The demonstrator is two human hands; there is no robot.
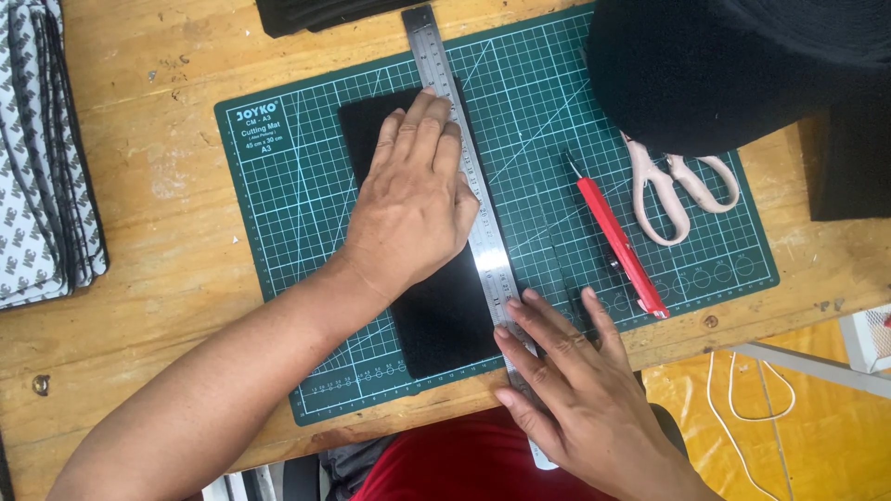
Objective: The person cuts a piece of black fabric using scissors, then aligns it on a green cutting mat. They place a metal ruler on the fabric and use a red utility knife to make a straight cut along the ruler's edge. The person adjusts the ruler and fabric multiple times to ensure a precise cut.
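Observation:
A black rectangular fabric piece (436, 320) lies on a green gridded cutting mat (297, 195). A long steel ruler (444, 74) runs along the fabric's right edge, from the mat's far side past its near edge. My left hand (413, 199) lies flat on the fabric, fingers apart, fingertips touching the ruler. My right hand (580, 390) rests open at the near end of the ruler, fingers pressing on it and on the mat. A red utility knife (617, 239) lies on the mat just right of the ruler, untouched.
Pink-handled scissors (682, 186) lie on the mat's right side, partly under a big roll of black material (724, 65). A stack of patterned white fabric (42, 158) sits at the left on the wooden table (158, 278). More black material (316, 11) lies at the far edge.

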